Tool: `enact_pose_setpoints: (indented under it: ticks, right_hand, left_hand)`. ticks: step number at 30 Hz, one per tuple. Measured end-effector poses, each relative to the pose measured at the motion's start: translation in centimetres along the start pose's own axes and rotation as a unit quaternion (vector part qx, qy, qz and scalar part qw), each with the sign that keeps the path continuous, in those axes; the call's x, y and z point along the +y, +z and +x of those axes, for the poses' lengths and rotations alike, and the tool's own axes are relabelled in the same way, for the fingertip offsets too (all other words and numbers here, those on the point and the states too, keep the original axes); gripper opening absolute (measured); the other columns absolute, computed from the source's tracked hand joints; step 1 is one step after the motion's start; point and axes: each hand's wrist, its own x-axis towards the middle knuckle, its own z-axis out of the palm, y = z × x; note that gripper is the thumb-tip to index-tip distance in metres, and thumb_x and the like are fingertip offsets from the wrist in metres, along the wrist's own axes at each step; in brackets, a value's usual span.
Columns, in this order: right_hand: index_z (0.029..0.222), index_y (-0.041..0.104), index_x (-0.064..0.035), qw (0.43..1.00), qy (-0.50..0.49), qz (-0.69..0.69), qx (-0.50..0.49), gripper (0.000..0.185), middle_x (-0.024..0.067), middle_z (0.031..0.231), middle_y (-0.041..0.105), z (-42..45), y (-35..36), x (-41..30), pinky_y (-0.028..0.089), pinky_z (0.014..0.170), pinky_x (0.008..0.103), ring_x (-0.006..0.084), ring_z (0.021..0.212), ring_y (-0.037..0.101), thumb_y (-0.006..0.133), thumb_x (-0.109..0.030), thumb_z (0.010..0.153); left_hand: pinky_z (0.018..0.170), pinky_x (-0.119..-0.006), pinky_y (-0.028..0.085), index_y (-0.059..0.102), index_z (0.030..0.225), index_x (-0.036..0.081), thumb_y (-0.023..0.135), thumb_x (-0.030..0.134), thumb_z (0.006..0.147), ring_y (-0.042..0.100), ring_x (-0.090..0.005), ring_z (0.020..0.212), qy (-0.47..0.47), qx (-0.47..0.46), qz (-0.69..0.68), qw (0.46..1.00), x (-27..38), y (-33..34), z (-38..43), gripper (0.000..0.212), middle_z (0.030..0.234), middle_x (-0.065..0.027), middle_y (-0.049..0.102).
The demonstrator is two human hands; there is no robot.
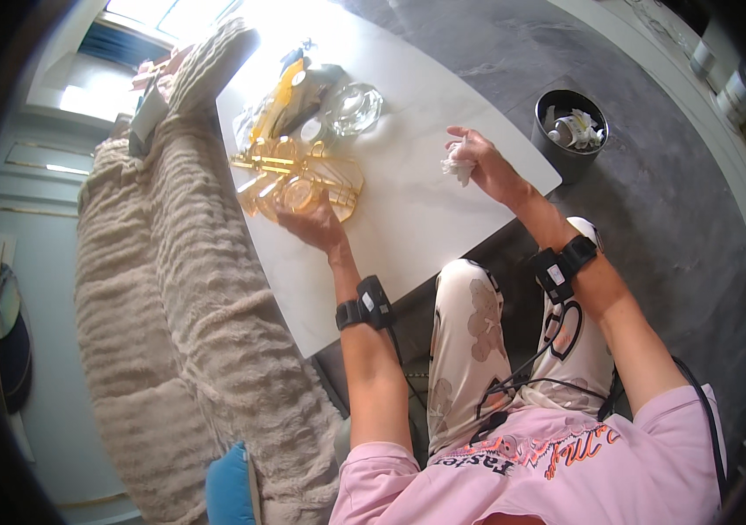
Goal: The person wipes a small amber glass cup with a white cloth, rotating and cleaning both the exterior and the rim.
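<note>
My left hand (312,225) is at an amber glass cup (299,194), its fingers around the cup's near side. The cup is at a gold wire rack (320,172) with several more amber cups on the white marble-look table (406,216). Over the table's right part, my right hand (481,161) holds a crumpled white tissue (459,164). Behind the rack stand a clear glass bowl (354,108) and a yellow packet (279,102) among other items blurred by glare.
A black waste bin (570,134) with crumpled paper and a bottle stands beyond the table's right corner. A sofa with a beige plush cover (176,275) runs along the left, with a blue cushion (229,485) near me. Black cables (543,380) cross my lap.
</note>
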Motion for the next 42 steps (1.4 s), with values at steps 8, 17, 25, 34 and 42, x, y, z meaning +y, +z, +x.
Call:
enact_pose_setpoints:
  ticks: [8,17,25,34,42]
  right_hand:
    - [0.136,0.040,0.0045,0.995,-0.012,-0.097,0.017,0.059,0.0110,0.110,0.058,-1.4,0.5,-2.0,0.051,0.087,0.0312,0.0194,0.100,0.060,0.058,-0.005,0.080]
    - [0.127,0.055,0.0026,0.992,-0.118,-0.027,-0.019,0.042,0.0086,0.114,0.064,2.0,2.9,-6.6,0.051,0.092,0.0315,0.0165,0.107,0.061,0.066,-0.022,0.094]
    - [0.112,0.063,-0.0007,0.908,-0.158,-0.387,0.027,0.041,0.0201,0.106,0.068,1.0,-0.3,-8.3,0.050,0.090,0.0386,0.0316,0.101,0.066,0.068,-0.034,0.089]
    - [0.105,0.057,0.0015,0.918,-0.082,-0.355,0.158,0.038,0.0151,0.100,0.065,3.6,-6.0,-8.0,0.050,0.083,0.0355,0.0220,0.092,0.062,0.063,-0.033,0.091]
    - [0.113,0.057,-0.0017,0.960,-0.015,-0.279,0.012,0.032,0.0095,0.101,0.062,3.3,-2.1,-8.5,0.046,0.092,0.0312,0.0176,0.100,0.059,0.059,-0.022,0.088]
  left_hand:
    - [0.096,-0.040,0.053,0.034,0.139,-0.002,0.083,0.012,0.075,0.056,-0.0315,0.114,-0.090,0.090,-0.099,0.987,7.6,-5.7,1.0,0.082,0.128,-0.0200,0.049]
    - [0.098,-0.032,0.047,0.024,0.146,-0.008,0.082,0.005,0.076,0.054,-0.0243,0.118,-0.311,-0.240,-0.437,0.809,17.3,0.6,-4.3,0.092,0.135,-0.0172,0.047]
    - [0.088,-0.030,0.049,0.049,0.119,0.004,0.086,0.007,0.069,0.058,-0.0161,0.101,-0.181,-0.370,-0.405,0.816,23.2,5.8,-9.1,0.062,0.109,-0.0054,0.058]
    - [0.093,-0.032,0.050,0.044,0.132,-0.001,0.081,0.004,0.071,0.058,-0.0208,0.109,-0.141,-0.353,-0.423,0.822,25.1,6.6,-10.4,0.071,0.119,-0.0114,0.056]
    - [0.096,-0.034,0.048,0.043,0.132,-0.002,0.081,0.006,0.074,0.058,-0.0220,0.111,-0.277,-0.365,-0.457,0.762,21.4,6.1,-7.1,0.069,0.120,-0.0124,0.055]
